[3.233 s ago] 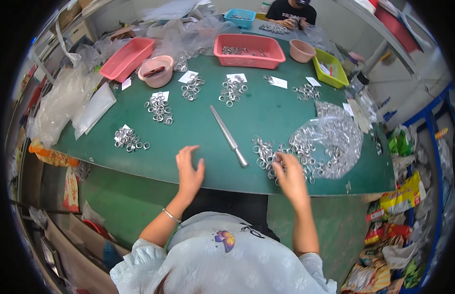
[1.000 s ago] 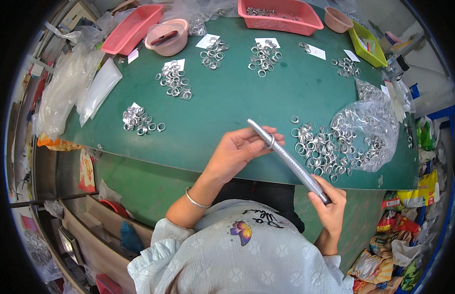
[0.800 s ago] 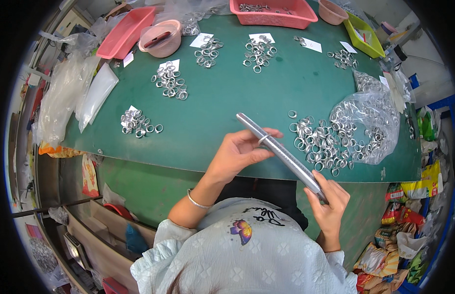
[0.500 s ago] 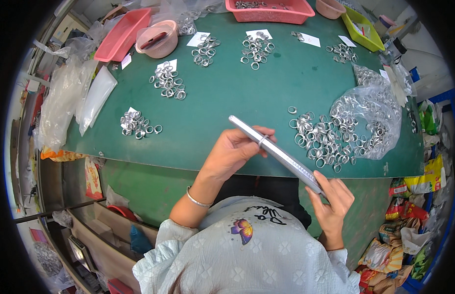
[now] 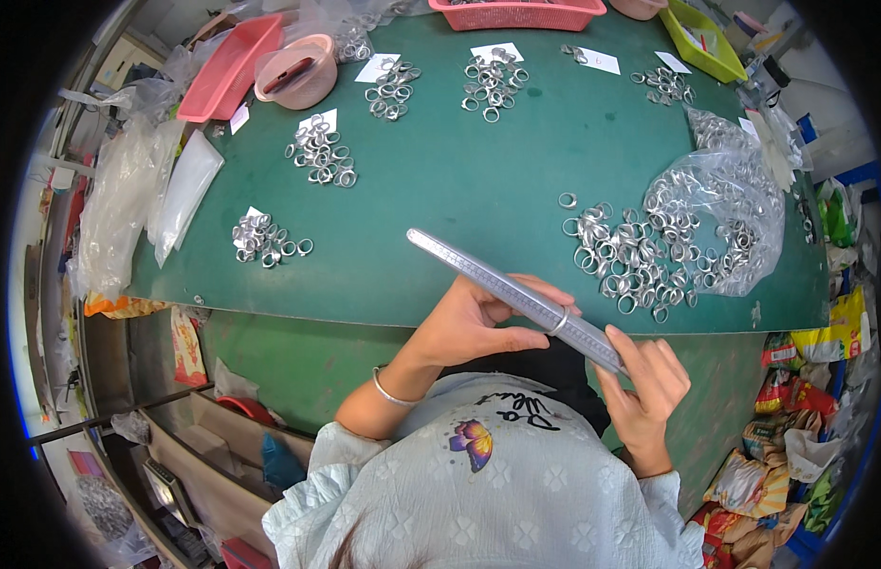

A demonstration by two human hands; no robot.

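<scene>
A tapered metal ring mandrel (image 5: 493,278) slants in front of me, its thin end up to the left. Around its thicker part sits a silver ring (image 5: 559,321), pinched by the fingers and thumb of my left hand (image 5: 488,322). My right hand (image 5: 644,387) grips the mandrel's thick end between thumb and fingers. Beyond it on the green table lies a loose heap of silver rings (image 5: 630,261), beside a clear plastic bag (image 5: 715,204) full of more rings. A single ring (image 5: 568,200) rests just apart from the heap.
Small ring piles (image 5: 319,152) with white paper slips are spaced over the green table (image 5: 412,180). Pink baskets (image 5: 234,66) and a yellow-green basket (image 5: 703,43) stand along the back. A pink bowl (image 5: 303,74) holds a red object. Clear plastic bags (image 5: 128,204) lie at the left.
My left hand has slid the ring down the mandrel toward its thick end, moving right. The mandrel's thin end has shifted left; my right hand stays at the thick end.
</scene>
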